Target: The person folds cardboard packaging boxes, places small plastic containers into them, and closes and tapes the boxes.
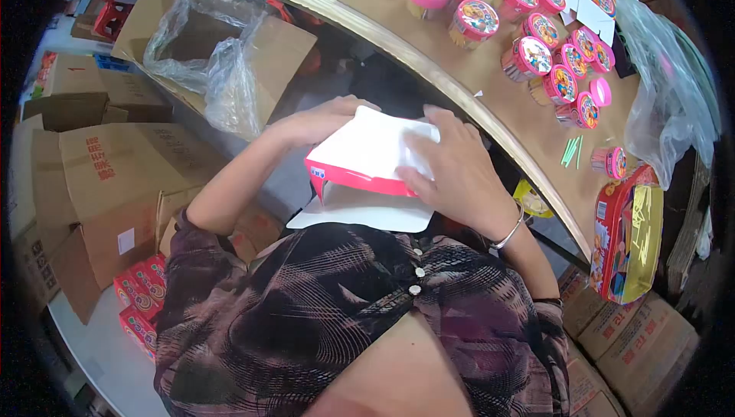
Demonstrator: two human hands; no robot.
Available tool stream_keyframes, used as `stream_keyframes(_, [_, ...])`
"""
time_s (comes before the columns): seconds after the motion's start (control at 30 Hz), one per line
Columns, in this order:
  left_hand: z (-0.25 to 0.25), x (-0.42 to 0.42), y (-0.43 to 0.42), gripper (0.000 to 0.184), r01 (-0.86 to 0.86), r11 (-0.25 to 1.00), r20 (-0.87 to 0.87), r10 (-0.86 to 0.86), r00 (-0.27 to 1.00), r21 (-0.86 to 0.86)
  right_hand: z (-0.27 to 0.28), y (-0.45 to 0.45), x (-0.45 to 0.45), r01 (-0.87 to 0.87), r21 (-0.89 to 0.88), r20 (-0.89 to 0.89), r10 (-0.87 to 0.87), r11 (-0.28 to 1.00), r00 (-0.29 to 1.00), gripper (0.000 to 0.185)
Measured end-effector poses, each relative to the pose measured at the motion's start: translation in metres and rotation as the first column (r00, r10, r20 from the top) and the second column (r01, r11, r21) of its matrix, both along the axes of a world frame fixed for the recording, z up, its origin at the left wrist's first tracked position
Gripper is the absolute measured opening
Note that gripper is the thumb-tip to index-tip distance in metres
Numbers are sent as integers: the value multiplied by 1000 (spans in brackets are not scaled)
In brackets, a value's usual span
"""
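Note:
A cardboard box (367, 145), white on the face turned up and pink along its side, is held in front of my chest. One white flap (360, 218) hangs open toward me at its near end. My left hand (331, 120) grips the box's far left edge, its fingertips hidden behind the cardboard. On the right side, my right hand (458, 163) is closed over the edge, slightly smeared by motion, with thumb and fingers against the white panel. A bracelet (511, 232) circles the right wrist.
Several pink-lidded tubs (475, 20) stand or lie on the table (490, 103), with green sticks (571, 152) nearby. A clear plastic bag (664, 80) and a printed box (626, 237) are at right. Open cartons (130, 164) and pink packets (142, 291) are at left.

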State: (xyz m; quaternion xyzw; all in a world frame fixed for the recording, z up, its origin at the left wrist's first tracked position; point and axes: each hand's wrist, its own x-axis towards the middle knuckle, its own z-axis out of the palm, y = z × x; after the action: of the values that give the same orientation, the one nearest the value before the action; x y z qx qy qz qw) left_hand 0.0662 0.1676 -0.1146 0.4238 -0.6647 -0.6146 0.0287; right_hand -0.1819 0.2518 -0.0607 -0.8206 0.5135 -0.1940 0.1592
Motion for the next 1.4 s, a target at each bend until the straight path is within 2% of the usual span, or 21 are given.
stream_keyframes(0.13, [-16, 4, -10, 52, 52, 996, -144, -63, 988, -77, 3, -7, -11, -427, 279, 37, 435, 860, 900, 43])
stream_keyframes(0.17, [-13, 2, -9, 52, 53, 996, -144, -64, 988, -77, 6, -7, -11, -426, 280, 37, 434, 860, 900, 43])
stream_keyframes(0.3, [19, -18, 8, 58, 298, 858, 282, -189, 941, -418, 19, -7, -8, -401, 503, -91, 508, 766, 856, 47])
stream_keyframes(0.33, [22, -21, 12, 58, 296, 859, 281, -188, 941, -418, 19, -6, -6, -402, 504, -92, 510, 765, 855, 47])
stream_keyframes(0.47, [40, -44, 9, 63, 548, 706, 627, -188, 756, -449, 18, -6, -5, -318, 519, -111, 431, 794, 895, 45])
stream_keyframes(0.5, [37, -48, 11, 58, 563, 676, 653, -158, 740, -475, 18, -7, -6, -303, 502, -135, 419, 810, 898, 45])
stream_keyframes(0.57, [39, -51, 11, 52, 581, 621, 672, -114, 732, -526, 15, -4, -8, -276, 137, 41, 273, 951, 961, 41])
stream_keyframes(0.6, [45, -44, 5, 53, 497, 682, 611, -92, 786, -537, 15, -5, -10, -222, -61, 144, 229, 973, 963, 40])
stream_keyframes(0.67, [56, -5, -20, 52, 292, 742, 406, -29, 913, -604, 23, -12, -22, -133, -274, 232, 200, 952, 952, 38])
stream_keyframes(0.7, [92, 6, -26, 53, 56, 866, 349, 140, 927, -497, 28, -14, -32, -33, -215, 401, 119, 976, 908, 36])
stream_keyframes(0.73, [106, 27, -36, 51, -126, 875, 213, 249, 945, -467, 33, -16, -44, 51, -138, 555, 34, 989, 831, 33])
stream_keyframes(0.8, [125, 68, -53, 47, -443, 817, -75, 449, 890, -369, 42, -20, -59, 166, 47, 802, -136, 985, 581, 29])
stream_keyframes(0.9, [80, 102, -86, 46, -754, 643, -522, 600, 606, -135, 28, -41, -59, 112, 32, 738, -99, 993, 668, 23])
stream_keyframes(0.97, [18, 101, -127, 45, -812, 574, -742, 588, 321, 103, 23, -59, -61, 45, 55, 655, -70, 997, 752, 17])
stream_keyframes(1.03, [-38, 85, -174, 45, -773, 575, -856, 511, 82, 270, 41, -93, -79, 168, 33, 594, -154, 985, 790, 11])
stream_keyframes(1.1, [-77, 66, -219, 45, -685, 638, -895, 443, -49, 353, 39, -143, -111, 331, -71, 526, -246, 941, 814, 11])
stream_keyframes(1.2, [-84, 27, -254, 36, -493, 707, -844, 523, -119, 508, 25, -233, -173, 470, -125, 335, -408, 874, 849, 15])
stream_keyframes(1.23, [-83, 18, -260, 35, -488, 681, -815, 568, -118, 546, 18, -263, -193, 489, -142, 283, -438, 861, 854, 16])
stream_keyframes(1.3, [-74, 5, -256, 34, -521, 615, -744, 665, -60, 592, 8, -311, -220, 555, -127, -6, -560, 822, 828, 42])
stream_keyframes(1.33, [-68, 0, -250, 33, -565, 580, -711, 703, -15, 586, -2, -326, -230, 554, -136, -4, -560, 821, 829, 42])
stream_keyframes(1.4, [-60, -6, -234, 32, -648, 522, -641, 765, 68, 554, -24, -357, -248, 464, -349, -162, -540, 814, 826, 60])
